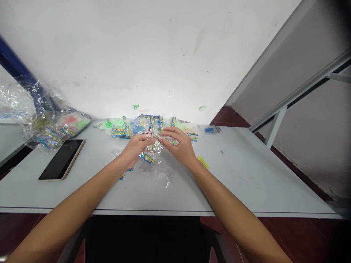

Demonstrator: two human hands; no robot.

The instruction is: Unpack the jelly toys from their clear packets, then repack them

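Observation:
Between my two hands is a clear plastic bag [155, 149], crinkled and shiny, with something greenish inside that I cannot make out. My left hand [136, 148] pinches its left side between thumb and fingers. On the other side, my right hand [179, 145] has its thumb and fingertips closed at the bag's upper right edge. Just below the bag, a blue and yellow printed label strip [147, 158] shows, beside more clear plastic [163, 174] on the table. A yellow item [203, 162] lies partly behind my right wrist.
Several clear packets with printed strips [119, 132] line the wall. A packet with blue contents [210, 129] lies at their right end. At left, a black-screened phone [61, 160] rests near a large clear bag of packets [61, 128]. The white table [246, 175] meets the wall.

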